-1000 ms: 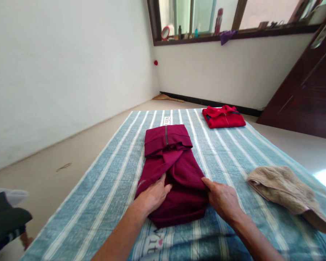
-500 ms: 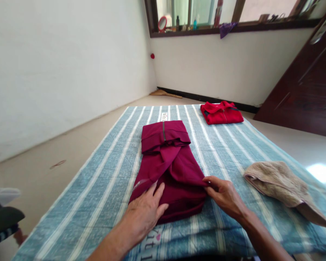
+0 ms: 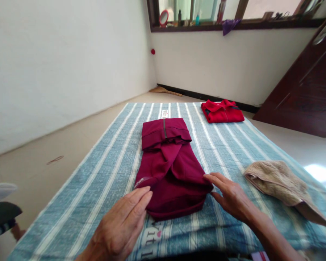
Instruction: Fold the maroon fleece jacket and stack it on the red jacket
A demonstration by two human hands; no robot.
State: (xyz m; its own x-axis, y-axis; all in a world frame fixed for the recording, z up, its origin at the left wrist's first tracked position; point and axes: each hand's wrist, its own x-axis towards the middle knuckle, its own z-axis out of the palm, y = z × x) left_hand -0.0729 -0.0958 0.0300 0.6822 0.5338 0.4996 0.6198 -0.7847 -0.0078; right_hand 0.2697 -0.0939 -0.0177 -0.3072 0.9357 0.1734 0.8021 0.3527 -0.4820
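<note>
Cut off and too small to tell
The dark bundle (image 3: pixel 1 219) runs off the left edge; the bottles (image 3: pixel 197 19) on the window ledge are too small to identify.

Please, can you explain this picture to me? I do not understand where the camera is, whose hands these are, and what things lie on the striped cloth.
The camera sits on a person's head and looks forward and down, so the two bare hands at the bottom belong to that person. No machine is involved.

The left hand lies open with its fingertips at the near left edge of a folded maroon garment. The right hand is also open, its fingers touching the garment's near right edge. Neither hand grips anything.

The garment rests in the middle of a blue-and-white striped sheet spread on the floor. Farther away on the sheet lies a folded red garment. To the right lies a beige towel, loosely folded. Dark clothing shows at the far left, off the sheet. Behind is a windowsill with small bottles.
</note>
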